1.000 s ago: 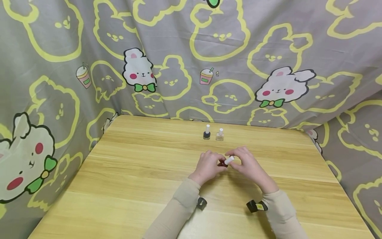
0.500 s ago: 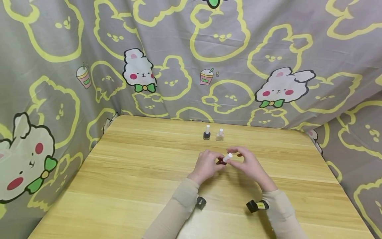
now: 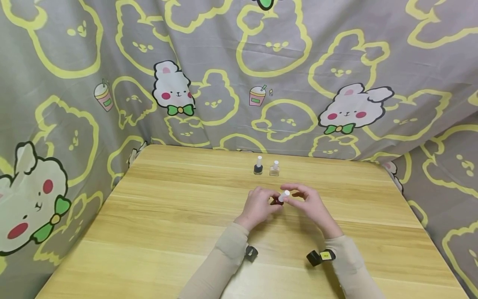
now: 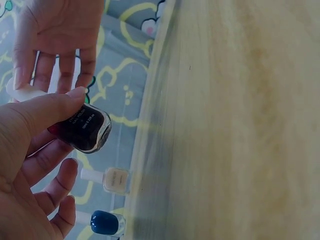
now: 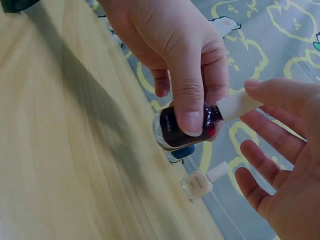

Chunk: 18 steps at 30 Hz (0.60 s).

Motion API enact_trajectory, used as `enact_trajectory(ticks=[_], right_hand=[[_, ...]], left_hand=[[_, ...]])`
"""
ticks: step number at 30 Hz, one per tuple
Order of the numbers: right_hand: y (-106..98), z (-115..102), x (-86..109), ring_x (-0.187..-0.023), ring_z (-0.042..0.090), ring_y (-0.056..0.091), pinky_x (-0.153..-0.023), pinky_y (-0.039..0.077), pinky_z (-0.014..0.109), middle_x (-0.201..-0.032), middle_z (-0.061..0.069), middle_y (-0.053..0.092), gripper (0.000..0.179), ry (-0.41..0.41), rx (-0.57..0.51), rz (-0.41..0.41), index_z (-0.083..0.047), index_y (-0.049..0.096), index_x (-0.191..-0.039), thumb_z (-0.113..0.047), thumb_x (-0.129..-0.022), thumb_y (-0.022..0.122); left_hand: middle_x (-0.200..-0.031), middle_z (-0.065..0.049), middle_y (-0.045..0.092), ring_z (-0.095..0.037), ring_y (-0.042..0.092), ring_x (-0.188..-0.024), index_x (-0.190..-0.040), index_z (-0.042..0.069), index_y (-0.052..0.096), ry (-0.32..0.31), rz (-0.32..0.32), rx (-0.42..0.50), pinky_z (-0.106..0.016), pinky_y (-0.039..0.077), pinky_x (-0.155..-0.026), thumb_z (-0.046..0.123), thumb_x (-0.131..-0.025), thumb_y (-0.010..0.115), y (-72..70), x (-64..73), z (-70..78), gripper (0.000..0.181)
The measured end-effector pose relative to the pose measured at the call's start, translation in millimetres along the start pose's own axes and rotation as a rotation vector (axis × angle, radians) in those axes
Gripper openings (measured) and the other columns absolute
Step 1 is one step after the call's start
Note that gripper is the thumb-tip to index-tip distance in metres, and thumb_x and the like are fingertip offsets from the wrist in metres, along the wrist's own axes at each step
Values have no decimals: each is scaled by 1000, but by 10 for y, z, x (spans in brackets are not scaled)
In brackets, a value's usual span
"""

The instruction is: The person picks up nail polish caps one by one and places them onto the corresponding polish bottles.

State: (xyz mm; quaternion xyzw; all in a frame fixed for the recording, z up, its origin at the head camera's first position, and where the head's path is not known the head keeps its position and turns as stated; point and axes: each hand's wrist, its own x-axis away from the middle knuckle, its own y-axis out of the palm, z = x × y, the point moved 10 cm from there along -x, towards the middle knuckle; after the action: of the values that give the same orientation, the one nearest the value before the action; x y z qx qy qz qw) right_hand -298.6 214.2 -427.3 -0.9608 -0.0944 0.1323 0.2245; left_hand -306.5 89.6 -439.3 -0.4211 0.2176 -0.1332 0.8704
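A small nail polish bottle (image 5: 172,125) of dark red glass, lettered "nail polish", hangs tilted over the table between both hands. My left hand (image 3: 257,207) pinches its body between thumb and fingers. With thumb and fingers, my right hand (image 3: 310,207) holds the long white cap (image 5: 237,105). Black threads on the neck show between cap and bottle in the right wrist view. Beyond the hands stand a dark blue nail polish bottle (image 3: 258,168) and a pale beige nail polish bottle (image 3: 274,170), both upright with white caps on.
The wooden table (image 3: 168,224) runs back to a grey curtain (image 3: 220,50) printed with yellow outlines and white rabbits. Black wrist devices (image 3: 315,257) sit at the sleeve cuffs, close over the tabletop.
The white cap has shifted slightly up and left and stands a little more upright. The right thumb has moved up along it, with the fingers spread more. The left hand stays nearly still.
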Motion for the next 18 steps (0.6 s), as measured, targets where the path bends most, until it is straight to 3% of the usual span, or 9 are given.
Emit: enact_trajectory(ticks=[7, 12, 18], right_hand=[[43, 40, 10, -101, 16, 64, -83, 51, 28, -123, 6, 69, 35, 23, -94, -18, -6, 65, -123, -17, -90, 70], [19, 63, 5, -90, 11, 66, -76, 53, 24, -112, -10, 73, 32, 0, -111, 22, -3, 67, -119, -13, -89, 70], [-10, 108, -2, -84, 5, 65, -72, 52, 23, -100, -19, 72, 26, -13, -98, 85, -1, 69, -111, -11, -88, 71]], left_hand=[[-102, 8, 76, -11, 57, -87, -101, 21, 75, 2, 10, 39, -33, 40, -83, 30, -79, 80, -27, 5, -1, 25], [-103, 10, 75, -11, 58, -90, -101, 22, 74, -6, 7, 63, -33, 40, -84, 30, -79, 80, -19, -1, -30, 24], [-101, 10, 75, -11, 59, -90, -101, 21, 75, -2, 39, 74, -34, 41, -86, 30, -79, 80, -41, -3, -43, 24]])
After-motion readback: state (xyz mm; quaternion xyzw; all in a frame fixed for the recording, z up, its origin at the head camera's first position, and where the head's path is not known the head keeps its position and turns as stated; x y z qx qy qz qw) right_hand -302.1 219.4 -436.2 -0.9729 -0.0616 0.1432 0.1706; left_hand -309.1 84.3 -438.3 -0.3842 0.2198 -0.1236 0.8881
